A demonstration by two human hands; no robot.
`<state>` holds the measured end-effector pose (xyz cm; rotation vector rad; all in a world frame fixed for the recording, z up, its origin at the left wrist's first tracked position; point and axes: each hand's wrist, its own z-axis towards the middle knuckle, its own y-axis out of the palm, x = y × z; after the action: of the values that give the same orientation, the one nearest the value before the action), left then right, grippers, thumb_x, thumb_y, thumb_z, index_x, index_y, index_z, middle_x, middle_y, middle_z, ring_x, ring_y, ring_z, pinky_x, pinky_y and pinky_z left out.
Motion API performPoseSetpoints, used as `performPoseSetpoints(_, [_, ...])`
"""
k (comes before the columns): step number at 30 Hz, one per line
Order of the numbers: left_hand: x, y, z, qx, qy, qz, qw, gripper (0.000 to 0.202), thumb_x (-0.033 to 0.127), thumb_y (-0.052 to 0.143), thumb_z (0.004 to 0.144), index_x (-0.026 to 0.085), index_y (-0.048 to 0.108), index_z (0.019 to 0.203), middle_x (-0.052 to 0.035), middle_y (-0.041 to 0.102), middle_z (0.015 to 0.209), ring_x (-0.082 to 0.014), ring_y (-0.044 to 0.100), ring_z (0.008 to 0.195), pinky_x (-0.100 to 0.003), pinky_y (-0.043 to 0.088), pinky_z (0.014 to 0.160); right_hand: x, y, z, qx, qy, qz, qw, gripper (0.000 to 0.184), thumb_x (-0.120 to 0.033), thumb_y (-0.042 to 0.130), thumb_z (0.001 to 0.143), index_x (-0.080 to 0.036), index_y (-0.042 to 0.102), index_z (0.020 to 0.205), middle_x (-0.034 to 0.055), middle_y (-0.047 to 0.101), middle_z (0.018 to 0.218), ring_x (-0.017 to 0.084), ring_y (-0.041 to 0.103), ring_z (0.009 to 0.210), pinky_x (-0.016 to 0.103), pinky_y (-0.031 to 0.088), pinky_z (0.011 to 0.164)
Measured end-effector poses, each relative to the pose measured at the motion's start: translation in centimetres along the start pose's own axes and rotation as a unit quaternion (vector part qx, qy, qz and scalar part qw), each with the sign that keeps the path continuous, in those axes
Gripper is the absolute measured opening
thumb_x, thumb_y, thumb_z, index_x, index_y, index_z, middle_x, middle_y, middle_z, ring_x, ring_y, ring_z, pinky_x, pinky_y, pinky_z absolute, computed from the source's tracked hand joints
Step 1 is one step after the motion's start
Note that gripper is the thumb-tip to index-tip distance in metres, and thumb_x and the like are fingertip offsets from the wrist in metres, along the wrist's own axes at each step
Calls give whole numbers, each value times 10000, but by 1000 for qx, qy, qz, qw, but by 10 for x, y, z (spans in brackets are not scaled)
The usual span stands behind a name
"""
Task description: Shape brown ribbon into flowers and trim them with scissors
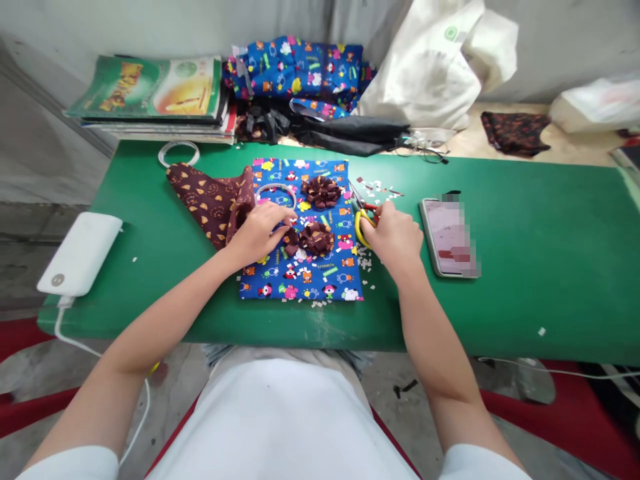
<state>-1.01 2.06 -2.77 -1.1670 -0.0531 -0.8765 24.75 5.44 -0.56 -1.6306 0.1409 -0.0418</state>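
Note:
My left hand is over the blue printed cloth, palm down, its thumb and forefinger apart beside a small brown fabric piece. Under its wrist lies a folded brown cloth with a gold leaf print. A clear tape ring sits just beyond the fingers. Two gathered brown fabric flowers, one farther back and one nearer, rest on the blue cloth. My right hand is closed around the yellow and red handles of scissors, whose blades point away from me.
Paper scraps are scattered around the blue cloth on the green table. A phone lies to the right, a white power bank to the left. Books, eyeglasses and a white bag line the back.

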Motion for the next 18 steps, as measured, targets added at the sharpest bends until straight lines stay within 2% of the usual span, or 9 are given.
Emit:
performPoseSetpoints(7, [10, 1, 5, 42, -54, -108, 992, 157, 148, 583, 838, 182, 619, 987, -19, 702, 896, -135, 664, 846, -272, 529, 796, 8, 15, 3, 59, -53, 24, 997, 289, -422, 518, 818, -158, 534, 934, 147, 594, 918, 271, 564, 785, 325, 367, 596])
performPoseSetpoints(11, [18, 4, 7, 104, -99, -173, 974, 60, 162, 600, 828, 185, 617, 881, -6, 687, 840, -121, 649, 811, -255, 531, 763, 11, 18, 6, 125, -101, 59, 985, 249, -328, 545, 766, -145, 529, 933, 146, 581, 894, 269, 532, 794, 362, 384, 658])
performPoseSetpoints(13, [23, 6, 10, 108, -111, -221, 963, 49, 169, 600, 833, 184, 608, 879, -10, 672, 859, -115, 639, 810, -258, 536, 765, 7, 13, 5, 155, -154, 113, 969, 195, -288, 537, 773, -161, 531, 921, 122, 590, 882, 255, 529, 817, 373, 397, 720])
performPoseSetpoints(15, [27, 9, 16, 98, -123, -273, 949, 48, 174, 607, 833, 181, 600, 881, -10, 660, 858, -110, 641, 806, -264, 547, 775, -1, 5, 2, 159, -216, 189, 945, 131, -301, 521, 815, -187, 535, 877, 85, 602, 841, 233, 535, 828, 366, 402, 767])
performPoseSetpoints(18, [29, 15, 30, 95, -139, -342, 925, 64, 171, 630, 819, 176, 592, 869, -6, 657, 839, -99, 643, 795, -251, 561, 765, -18, -7, -1, 108, -308, 297, 898, 179, -374, 499, 875, -215, 537, 803, 42, 625, 801, 193, 552, 791, 330, 405, 750])
